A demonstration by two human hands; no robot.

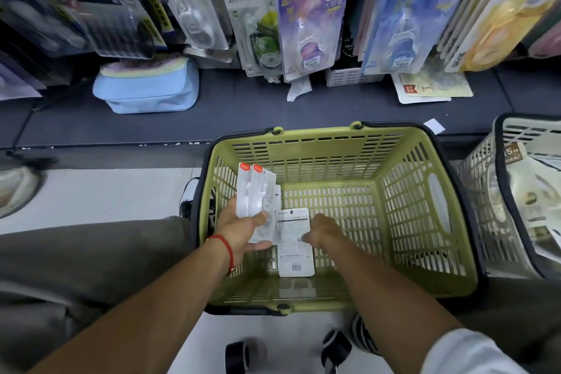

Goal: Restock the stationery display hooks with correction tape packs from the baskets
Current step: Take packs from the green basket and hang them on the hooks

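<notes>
White correction tape packs with red top tabs (256, 191), fanned upright, gripped in left hand (239, 229) with thumb curled across their lower fronts, over the left inner side of a green slatted basket (425, 222). Just beside, one more pack lying face down (295, 241), barcode toward the viewer, on the basket floor, touched at its right edge by right hand (323, 232); fingers curled down, whether pinching the card or only resting on it impossible to tell. Red string bracelet (227, 247) on left wrist. To the right, a cream basket (482, 173) holding more packaged goods. Beyond, a dark shelf ledge (243, 112) with a pale blue pouch (148, 89), and hanging blister packs of correction tape (312, 24) above.
</notes>
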